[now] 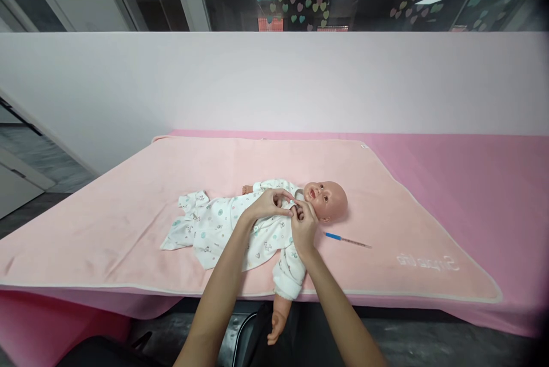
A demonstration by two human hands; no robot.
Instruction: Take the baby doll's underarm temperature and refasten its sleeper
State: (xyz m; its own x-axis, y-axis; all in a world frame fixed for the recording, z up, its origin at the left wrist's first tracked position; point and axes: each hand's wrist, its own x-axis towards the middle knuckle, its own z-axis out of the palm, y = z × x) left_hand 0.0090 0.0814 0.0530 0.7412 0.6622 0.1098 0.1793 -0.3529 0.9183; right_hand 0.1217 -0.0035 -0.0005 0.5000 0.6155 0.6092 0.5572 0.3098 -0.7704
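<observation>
1. Doll (326,200) lay on its back near the middle of the pink blanket (128,224), head toward the blanket's right end, legs toward the left. One arm hung over the front edge of the table (493,167).
2. Doll was dressed in a white printed suit (223,230), which covered body, legs and the hanging arm.
3. Left hand (269,204) rested on the doll's chest just below the chin, fingers pinched together on the suit fabric at the collar.
4. Right hand (303,224) met the left at the same spot, its fingers closed on the opposite edge of the collar. The two hands touched each other.
5. Whether a snap or tie sat between the fingertips could not be told; the detail was too small.
6. Thermometer (347,239), thin with a blue end, lay on the blanket just right of the doll's head, apart from both hands.
7. Progress, as judged: the suit appeared on and closed along most of the body, so dressing looked nearly finished. The neck fastening remained in hand. The thermometer lay untouched.
</observation>
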